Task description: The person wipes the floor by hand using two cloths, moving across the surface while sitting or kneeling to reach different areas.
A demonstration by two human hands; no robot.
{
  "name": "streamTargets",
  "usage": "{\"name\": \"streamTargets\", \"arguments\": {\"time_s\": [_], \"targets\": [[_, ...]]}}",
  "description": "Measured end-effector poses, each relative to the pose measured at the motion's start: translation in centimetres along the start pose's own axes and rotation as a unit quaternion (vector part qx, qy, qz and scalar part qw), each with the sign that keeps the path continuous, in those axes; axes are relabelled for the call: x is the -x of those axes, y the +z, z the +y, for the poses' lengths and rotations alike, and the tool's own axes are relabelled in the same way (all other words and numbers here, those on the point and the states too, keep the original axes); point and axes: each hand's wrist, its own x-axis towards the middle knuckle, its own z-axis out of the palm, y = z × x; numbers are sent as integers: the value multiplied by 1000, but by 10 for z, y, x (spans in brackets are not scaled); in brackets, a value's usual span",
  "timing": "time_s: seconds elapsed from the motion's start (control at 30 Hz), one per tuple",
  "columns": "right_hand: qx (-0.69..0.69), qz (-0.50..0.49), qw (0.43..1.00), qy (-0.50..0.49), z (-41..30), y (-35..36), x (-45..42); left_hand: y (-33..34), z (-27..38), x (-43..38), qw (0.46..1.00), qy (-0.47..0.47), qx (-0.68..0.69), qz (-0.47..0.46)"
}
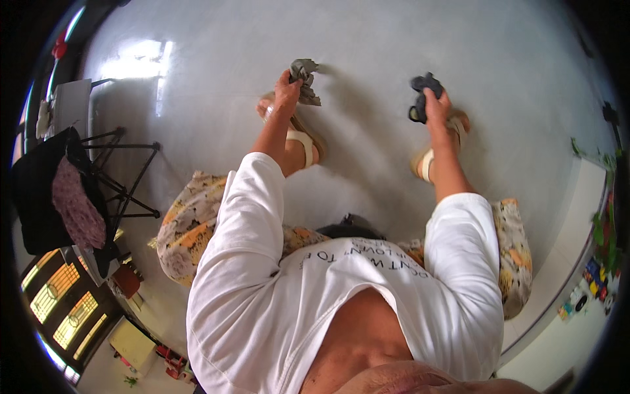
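Observation:
My left hand (287, 93) grips a crumpled grey cloth (306, 81), with its loose folds hanging out past the fingers. A bunched dark cloth (421, 98) is held in my right hand (437, 106); it has a small pale patch at its lower end, and its exact kind is unclear. Both hands hang apart over the grey floor, each close to one of my feet. My left sandal (305, 143) and my right sandal (424, 165) have pale straps and rest on the floor.
On the left stands a black folding chair (29, 197) with a purple cushion (78, 202) and thin crossed legs. A low pale ledge (556, 261) runs along the right, with green plants (598, 231) by it. Behind my legs a dark round object (352, 230) is partly hidden.

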Motion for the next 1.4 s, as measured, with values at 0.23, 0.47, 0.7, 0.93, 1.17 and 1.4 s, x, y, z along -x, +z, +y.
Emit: {"name": "streamTargets", "arguments": {"time_s": [0.23, 0.47, 0.7, 0.93, 1.17, 1.4], "targets": [[201, 129, 969, -57, -3, -58, -86, -69, 11, -66, 925, 45, -342, 160], [456, 119, 877, -92, 52, -121, -104, -113, -38, -71, 839, 91, -494, 211], [443, 142, 879, -101, 35, -97, -109, -121, -26, -142, 791, 105, -561, 219], [427, 136, 877, -171, 35, -58, -192, -16, 8, -264, 784, 308, -531, 90], [437, -48, 841, -315, -15, 45, -137, 98, 38, -175, 756, 440, -468, -122], [432, -150, 836, -305, -8, 56, -25, 109, -1, -56, 763, 383, -461, -240]]}}
